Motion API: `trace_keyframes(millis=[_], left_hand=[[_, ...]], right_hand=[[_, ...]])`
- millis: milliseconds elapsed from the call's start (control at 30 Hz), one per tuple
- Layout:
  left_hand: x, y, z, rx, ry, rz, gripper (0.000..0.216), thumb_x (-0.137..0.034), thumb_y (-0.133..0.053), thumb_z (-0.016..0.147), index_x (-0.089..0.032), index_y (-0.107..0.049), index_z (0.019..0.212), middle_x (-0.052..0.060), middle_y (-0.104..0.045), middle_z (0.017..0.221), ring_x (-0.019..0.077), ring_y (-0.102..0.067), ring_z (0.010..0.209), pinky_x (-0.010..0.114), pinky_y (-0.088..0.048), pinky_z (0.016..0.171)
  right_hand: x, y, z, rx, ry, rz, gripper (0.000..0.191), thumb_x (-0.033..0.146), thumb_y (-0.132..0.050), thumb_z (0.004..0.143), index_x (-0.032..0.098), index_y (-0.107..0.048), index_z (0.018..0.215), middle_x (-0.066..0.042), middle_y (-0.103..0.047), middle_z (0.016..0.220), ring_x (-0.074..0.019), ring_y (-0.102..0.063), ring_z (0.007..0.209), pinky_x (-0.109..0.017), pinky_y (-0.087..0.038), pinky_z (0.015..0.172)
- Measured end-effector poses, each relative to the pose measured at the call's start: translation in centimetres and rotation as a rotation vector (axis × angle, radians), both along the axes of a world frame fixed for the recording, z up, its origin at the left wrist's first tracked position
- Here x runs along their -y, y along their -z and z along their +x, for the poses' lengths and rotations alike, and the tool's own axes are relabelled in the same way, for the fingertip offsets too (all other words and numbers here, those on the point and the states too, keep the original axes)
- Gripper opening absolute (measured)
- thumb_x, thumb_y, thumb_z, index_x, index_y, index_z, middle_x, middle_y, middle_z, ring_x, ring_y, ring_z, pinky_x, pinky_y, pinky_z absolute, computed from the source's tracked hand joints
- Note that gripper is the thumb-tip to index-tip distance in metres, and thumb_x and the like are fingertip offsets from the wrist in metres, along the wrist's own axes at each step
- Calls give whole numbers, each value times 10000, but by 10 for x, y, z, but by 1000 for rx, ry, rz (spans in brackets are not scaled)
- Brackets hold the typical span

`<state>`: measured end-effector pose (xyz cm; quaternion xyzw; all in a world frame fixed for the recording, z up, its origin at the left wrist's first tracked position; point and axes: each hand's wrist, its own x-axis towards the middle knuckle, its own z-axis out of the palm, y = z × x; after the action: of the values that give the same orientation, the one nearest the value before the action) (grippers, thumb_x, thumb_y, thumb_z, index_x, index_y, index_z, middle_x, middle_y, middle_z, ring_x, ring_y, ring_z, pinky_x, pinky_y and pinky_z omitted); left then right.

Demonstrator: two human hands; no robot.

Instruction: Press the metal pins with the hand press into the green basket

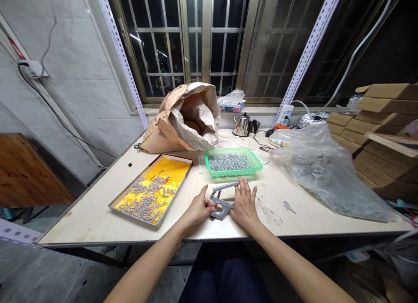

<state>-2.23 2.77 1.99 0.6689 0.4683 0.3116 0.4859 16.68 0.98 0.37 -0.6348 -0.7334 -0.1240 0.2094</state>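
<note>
A grey metal hand-press plier (223,210) with a spring between its arms lies low over the table's front part. My right hand (244,206) is closed over its handles, fingers on the upper one. At the jaw end, my left hand (199,207) is pinched, thumb pointing up, beside a small red spot. Whatever its fingertips hold there is too small to make out. Just behind the plier stands a green plastic basket (257,166) full of small grey metal pieces. To the left, small silvery spring-like pieces (146,207) lie scattered in a shallow tray (135,219) lined with yellow cloth.
A large brown paper sack (160,131) lies open-mouthed behind the tray. At the back are a steel kettle (242,125) and cables. On the right, a clear plastic bag (326,176) covers part of the table (281,224), beside stacked cardboard boxes (382,150).
</note>
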Motion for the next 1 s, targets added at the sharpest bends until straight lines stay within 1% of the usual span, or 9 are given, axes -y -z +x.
trace_keyframes(millis=[133,233,367,533,633,767,900,967,1000], left_hand=[[0,-5,-2,-98,67,64,919,-87,-602,678,-83,-115,1457,31,-685,735,150,-614,685,260,-450,700],[0,-10,-1,-144,92,36,936,-83,-594,672,-75,-86,1459,33,-689,734,150,-614,657,258,-455,675],[1,-14,-1,-180,103,23,955,-71,-601,662,-58,-72,1457,36,-693,736,148,-616,668,261,-457,699],[2,-18,-2,-189,135,12,971,-72,-600,670,-86,-42,1464,50,-705,773,149,-621,669,262,-459,688],[3,-17,-3,-169,158,11,981,-72,-606,667,-92,-36,1465,61,-711,791,154,-630,675,265,-461,690],[4,-10,-5,-114,172,13,980,-76,-618,674,-121,-46,1468,57,-713,785,152,-635,676,269,-460,697],[5,-3,-6,-11,158,-29,985,-91,-635,684,-131,-43,1470,34,-692,735,141,-625,652,257,-449,674],[7,-1,-6,30,139,-72,1001,-106,-658,681,-122,-40,1469,30,-678,721,139,-617,649,261,-443,675],[8,-1,-7,49,130,-97,1017,-121,-671,681,-115,-28,1468,31,-673,721,139,-614,653,265,-441,678]], right_hand=[[1,4,-2,-20,3,20,626,165,-524,637,13,-402,1232,-254,-166,1486,-327,-39,1394,-594,1,1082],[2,6,-2,-22,2,25,636,173,-530,635,13,-395,1236,-255,-162,1487,-330,-36,1393,-595,1,1081],[3,6,-2,-21,4,31,653,188,-541,639,9,-384,1247,-255,-151,1489,-328,-30,1393,-585,-1,1087],[3,7,-2,-18,-1,51,653,187,-544,641,-1,-378,1244,-267,-142,1486,-331,-19,1393,-580,-21,1090],[4,7,-2,-17,-1,63,659,187,-548,641,-11,-375,1245,-271,-129,1488,-332,-13,1393,-573,-31,1095],[5,6,-2,-24,-4,62,639,197,-535,666,-20,-378,1247,-272,-148,1484,-327,-25,1394,-560,-40,1101],[6,1,-2,-30,-19,84,568,201,-517,694,16,-419,1221,-243,-254,1457,-312,-105,1384,-550,-35,1107],[7,-2,-2,-33,-31,113,470,186,-511,705,59,-479,1156,-218,-366,1397,-305,-196,1354,-535,-58,1110],[7,-3,-2,-33,-40,119,405,180,-508,715,83,-512,1108,-203,-434,1341,-302,-268,1317,-523,-93,1107]])
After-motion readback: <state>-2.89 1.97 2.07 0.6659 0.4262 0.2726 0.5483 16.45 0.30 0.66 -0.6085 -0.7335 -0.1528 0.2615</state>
